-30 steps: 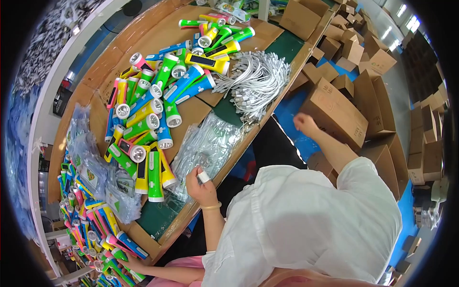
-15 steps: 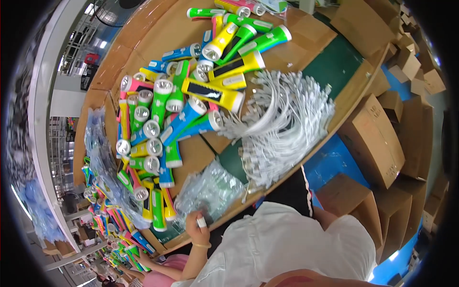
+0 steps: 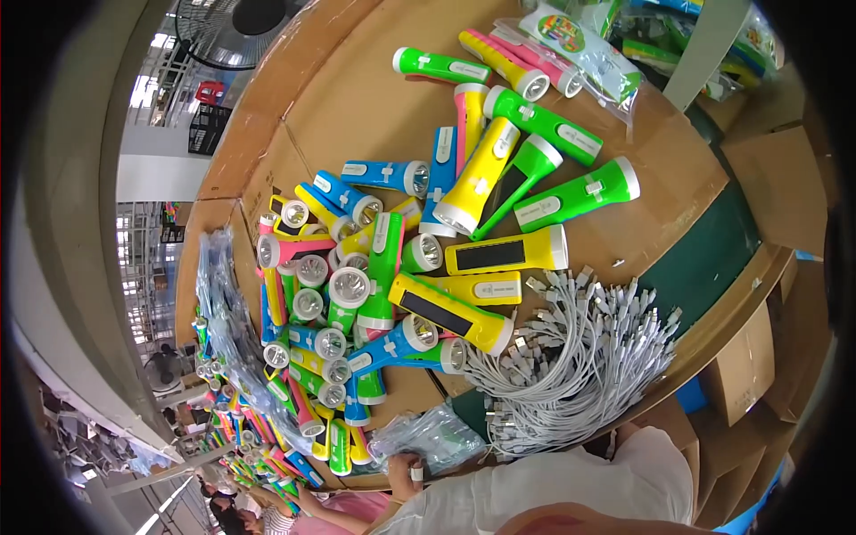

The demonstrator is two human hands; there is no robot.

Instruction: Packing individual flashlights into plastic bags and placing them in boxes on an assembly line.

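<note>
My left hand rests at the table's near edge, fingers curled, against a heap of clear plastic bags. A white band wraps one finger; whether a bag is pinched there is hidden. Of my right arm only a small patch of skin shows below the cables, beside my white sleeve; its fingers cannot be made out. A thick bundle of white cables lies right of the bags. Beyond is a loose pile of flashlights in green, yellow, blue and pink, among them a yellow flashlight with a dark panel.
Cardboard lines the table and rises at its rim. A bluish plastic sheet hangs along the left side, with more flashlights beyond. At lower left a co-worker's arm reaches toward them. Cardboard boxes stand right; a fan stands far left.
My view has shifted, so the tabletop appears larger and its far end shows more. My left hand stays by the plastic bags. A patch of right-arm skin now shows by the cables.
</note>
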